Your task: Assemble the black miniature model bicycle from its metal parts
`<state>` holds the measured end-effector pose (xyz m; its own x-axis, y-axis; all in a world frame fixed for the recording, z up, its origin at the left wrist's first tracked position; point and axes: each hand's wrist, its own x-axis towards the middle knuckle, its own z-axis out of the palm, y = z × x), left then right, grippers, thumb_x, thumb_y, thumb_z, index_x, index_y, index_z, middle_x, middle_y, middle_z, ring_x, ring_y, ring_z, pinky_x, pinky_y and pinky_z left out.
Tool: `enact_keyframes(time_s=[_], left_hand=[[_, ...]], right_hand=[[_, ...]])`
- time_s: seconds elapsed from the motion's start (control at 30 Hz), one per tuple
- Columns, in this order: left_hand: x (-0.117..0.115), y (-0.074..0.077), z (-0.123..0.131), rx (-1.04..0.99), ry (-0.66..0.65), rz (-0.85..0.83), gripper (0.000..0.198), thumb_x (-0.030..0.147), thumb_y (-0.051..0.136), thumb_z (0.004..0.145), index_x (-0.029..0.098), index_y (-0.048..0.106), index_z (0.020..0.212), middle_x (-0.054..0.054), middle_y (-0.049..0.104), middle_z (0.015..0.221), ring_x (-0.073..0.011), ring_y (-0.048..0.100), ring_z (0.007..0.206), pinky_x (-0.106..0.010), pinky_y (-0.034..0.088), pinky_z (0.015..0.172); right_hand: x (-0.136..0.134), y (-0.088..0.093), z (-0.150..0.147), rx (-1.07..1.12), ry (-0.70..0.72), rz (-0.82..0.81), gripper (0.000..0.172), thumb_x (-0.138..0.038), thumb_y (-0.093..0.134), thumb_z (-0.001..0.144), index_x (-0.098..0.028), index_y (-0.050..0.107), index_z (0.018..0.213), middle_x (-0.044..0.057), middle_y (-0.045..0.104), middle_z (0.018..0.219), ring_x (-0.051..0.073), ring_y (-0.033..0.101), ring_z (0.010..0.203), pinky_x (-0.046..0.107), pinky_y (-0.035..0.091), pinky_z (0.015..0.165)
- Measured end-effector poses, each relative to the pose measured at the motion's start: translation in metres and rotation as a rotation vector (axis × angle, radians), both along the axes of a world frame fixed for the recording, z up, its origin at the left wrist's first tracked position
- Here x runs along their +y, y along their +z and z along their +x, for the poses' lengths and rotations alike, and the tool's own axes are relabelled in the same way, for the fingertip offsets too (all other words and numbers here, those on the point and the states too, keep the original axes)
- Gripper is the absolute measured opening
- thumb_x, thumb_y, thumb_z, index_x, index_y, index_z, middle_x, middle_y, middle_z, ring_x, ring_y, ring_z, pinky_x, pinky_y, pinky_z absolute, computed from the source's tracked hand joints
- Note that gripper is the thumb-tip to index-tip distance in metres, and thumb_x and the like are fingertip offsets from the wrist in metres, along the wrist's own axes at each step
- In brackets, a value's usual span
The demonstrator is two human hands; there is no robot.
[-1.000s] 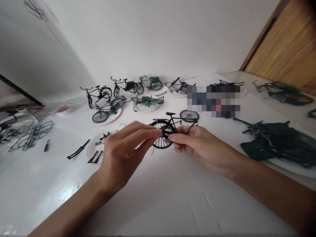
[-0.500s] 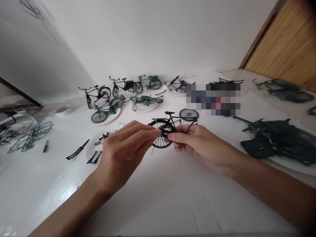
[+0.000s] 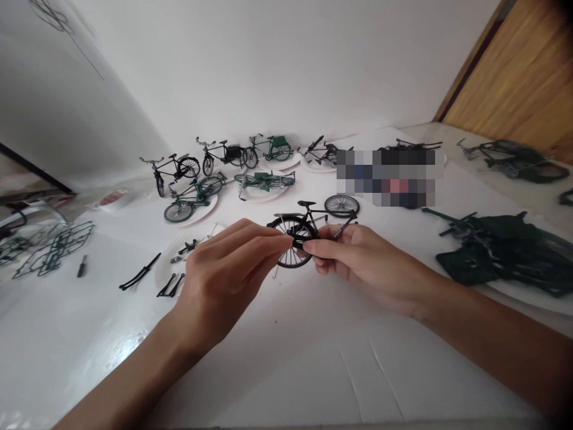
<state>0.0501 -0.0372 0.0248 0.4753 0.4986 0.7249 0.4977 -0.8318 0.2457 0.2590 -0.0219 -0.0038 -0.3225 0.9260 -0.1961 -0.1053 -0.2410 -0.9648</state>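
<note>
A small black model bicycle (image 3: 308, 224) is held above the white table, in the middle of the view. My right hand (image 3: 358, 263) grips its frame near the rear wheel, fingers closed round it. My left hand (image 3: 228, 272) has its fingertips pinched together at the hub of the rear wheel (image 3: 289, 242); what they pinch is too small to make out. The front wheel (image 3: 341, 205) points away to the right.
Several finished green and black model bicycles (image 3: 215, 173) stand on paper plates at the back. A paper plate (image 3: 166, 272) with small black parts lies left of my hands. Green frames (image 3: 49, 248) lie far left; dark green parts (image 3: 501, 251) are heaped at right.
The view has shifted slightly. Both hands keep their hold at the rear wheel with almost no movement.
</note>
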Motion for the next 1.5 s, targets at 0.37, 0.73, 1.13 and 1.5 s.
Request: enact_keyframes(time_s=[0.37, 0.73, 1.13, 1.5], left_hand=[[-0.0001, -0.0012, 0.0017, -0.011, 0.031, 0.036, 0.022, -0.001, 0.073, 0.082, 0.011, 0.076, 0.101, -0.007, 0.076, 0.091, -0.0146, 0.069, 0.082, -0.029, 0.058, 0.071], [0.0013, -0.0034, 0.0003, 0.004, 0.034, 0.054, 0.021, 0.000, 0.074, 0.082, 0.010, 0.076, 0.100, -0.008, 0.076, 0.091, -0.0157, 0.068, 0.081, -0.030, 0.056, 0.070], [-0.0037, 0.0004, -0.0056, 0.128, -0.056, 0.019, 0.033, -0.009, 0.067, 0.082, 0.007, 0.069, 0.111, -0.011, 0.071, 0.101, -0.0184, 0.062, 0.089, -0.033, 0.053, 0.072], [-0.0010, -0.0026, -0.0031, 0.137, -0.028, -0.002, 0.028, -0.006, 0.067, 0.084, 0.009, 0.070, 0.108, -0.009, 0.072, 0.098, -0.0166, 0.062, 0.086, -0.031, 0.053, 0.072]], right_hand=[[-0.0004, -0.0012, 0.0001, -0.027, 0.000, 0.008, 0.020, -0.038, 0.077, 0.081, -0.020, 0.068, 0.079, 0.000, 0.059, 0.073, 0.015, 0.050, 0.071, 0.033, 0.037, 0.071], [-0.0015, 0.0000, 0.0007, -0.098, 0.015, 0.018, 0.023, -0.039, 0.074, 0.083, -0.019, 0.065, 0.076, -0.002, 0.058, 0.070, 0.014, 0.051, 0.071, 0.032, 0.036, 0.071], [-0.0023, -0.0005, -0.0035, -0.209, -0.039, 0.066, 0.031, -0.040, 0.073, 0.082, -0.019, 0.060, 0.062, -0.002, 0.058, 0.068, 0.013, 0.050, 0.069, 0.031, 0.033, 0.067], [-0.0043, -0.0019, -0.0057, -0.281, -0.090, 0.055, 0.025, -0.042, 0.072, 0.080, -0.020, 0.065, 0.071, -0.002, 0.061, 0.070, 0.013, 0.051, 0.067, 0.029, 0.033, 0.058]])
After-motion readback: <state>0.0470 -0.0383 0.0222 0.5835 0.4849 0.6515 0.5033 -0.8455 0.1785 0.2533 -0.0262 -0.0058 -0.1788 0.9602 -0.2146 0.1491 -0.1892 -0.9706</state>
